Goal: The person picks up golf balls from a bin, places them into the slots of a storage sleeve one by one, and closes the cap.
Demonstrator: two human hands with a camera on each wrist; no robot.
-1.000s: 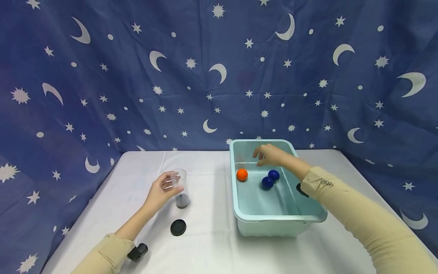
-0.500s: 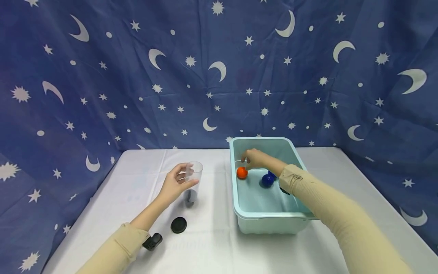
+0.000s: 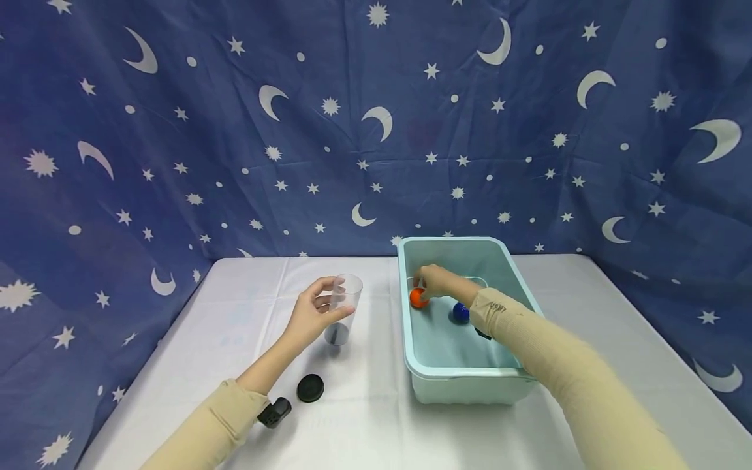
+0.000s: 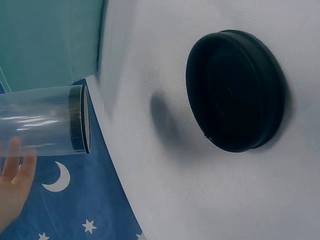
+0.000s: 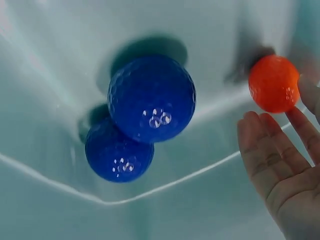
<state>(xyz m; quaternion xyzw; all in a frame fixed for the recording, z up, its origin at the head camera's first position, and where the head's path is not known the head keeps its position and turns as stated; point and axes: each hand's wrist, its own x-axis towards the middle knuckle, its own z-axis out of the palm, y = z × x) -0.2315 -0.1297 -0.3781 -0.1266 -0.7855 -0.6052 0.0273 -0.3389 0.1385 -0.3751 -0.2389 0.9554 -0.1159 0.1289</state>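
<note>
My left hand [image 3: 310,313] grips a clear plastic cylinder [image 3: 346,305] above the white table, its open top tilted to the right. A dark band [image 4: 76,119] rings its lower end in the left wrist view. Below it on the table lies a round black lid [image 3: 310,388], its hollow side visible in the left wrist view [image 4: 225,95]. Inside the pale green bin, my right hand [image 3: 437,281] has thumb and index finger at an orange golf ball [image 5: 272,84], pinching it near the left wall. Two blue golf balls [image 5: 152,97] sit together beside it on the bin floor.
The rectangular pale green bin [image 3: 464,373] stands right of centre, its walls rising around the right hand. A black device [image 3: 275,412] is on the left wrist. Behind the table [image 3: 376,431] hangs a blue curtain [image 3: 329,196] with moons and stars.
The right hand has moved left and down within the bin, from above the blue golf balls to the orange one. The left hand has carried the cylinder to the right.
</note>
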